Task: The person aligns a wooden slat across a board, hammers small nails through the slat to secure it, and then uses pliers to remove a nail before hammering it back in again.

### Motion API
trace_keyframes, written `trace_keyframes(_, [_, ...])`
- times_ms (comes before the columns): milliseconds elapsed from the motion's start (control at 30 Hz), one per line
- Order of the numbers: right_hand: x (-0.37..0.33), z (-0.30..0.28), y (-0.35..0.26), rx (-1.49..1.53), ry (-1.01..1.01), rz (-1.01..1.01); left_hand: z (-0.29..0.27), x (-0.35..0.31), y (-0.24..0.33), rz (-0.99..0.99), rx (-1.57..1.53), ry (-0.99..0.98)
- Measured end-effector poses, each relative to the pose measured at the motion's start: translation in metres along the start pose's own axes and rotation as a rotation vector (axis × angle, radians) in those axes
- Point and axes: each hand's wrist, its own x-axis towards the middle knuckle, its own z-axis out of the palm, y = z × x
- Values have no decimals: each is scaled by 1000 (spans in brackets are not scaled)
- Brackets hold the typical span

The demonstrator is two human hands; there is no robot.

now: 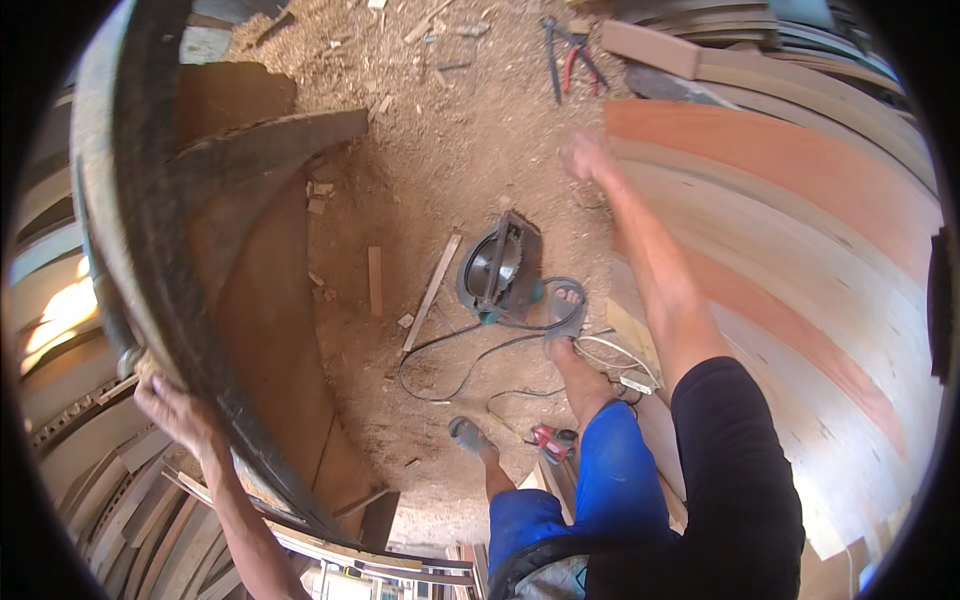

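My left hand (178, 412) is at the outer edge of a dark-rimmed wooden bench (165, 230) on the left. Its fingers are curled at a small tan piece by the rim; what they hold is hard to make out. My right arm stretches forward, and my right hand (588, 157) is above the floor beside the orange-topped end of a stack of plywood sheets (790, 270). Motion blurs that hand, so its fingers do not show clearly. Ahead of it, pliers with red handles (572, 62) lie on the sawdust. A circular saw (500, 265) rests on the floor between bench and sheets.
Black cable (445, 392) loops around my sandalled feet. A white power strip (638, 381) and a red power tool (553, 440) lie near my legs. Loose wood strips (432, 292) are scattered over the sawdust floor. Boards (780, 75) are piled at the far right.
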Motion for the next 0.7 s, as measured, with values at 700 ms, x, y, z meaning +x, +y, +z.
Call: trace_keyframes(700, [59, -60, -11, 192, 625, 23, -12, -4, 22, 42, 108, 0])
